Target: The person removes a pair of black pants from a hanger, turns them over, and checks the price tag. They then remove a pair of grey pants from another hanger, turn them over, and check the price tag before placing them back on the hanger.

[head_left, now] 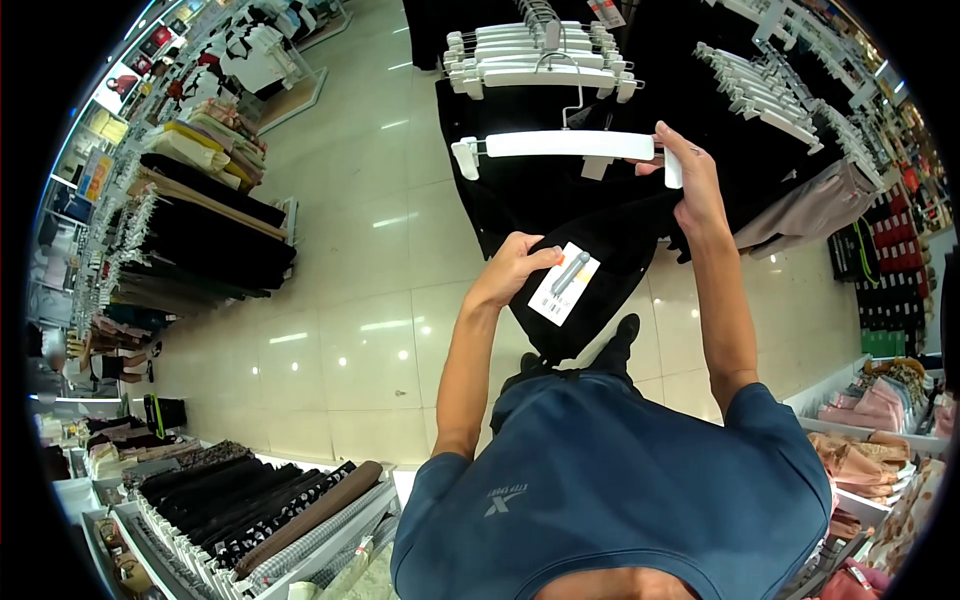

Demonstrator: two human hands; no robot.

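A white clip hanger (pixel 570 145) hangs by its metal hook in front of a row of similar hangers. My right hand (pixel 690 180) is closed around the hanger's right end, at the white clip. Black trousers (pixel 600 225) stretch below the hanger between my two hands. My left hand (pixel 517 268) pinches the black fabric at its left side, the thumb beside a white price tag (pixel 565 284) with a grey security pin on it. The hanger's left clip (pixel 465 158) holds no visible fabric.
More white hangers (pixel 545 60) with black clothes stand just beyond my hands. Racks of clothes (pixel 210 235) line the left, and a low rack (pixel 250 510) sits at the lower left. Grey-pink trousers (pixel 810 205) hang on the right. Tiled floor (pixel 350 300) shows between.
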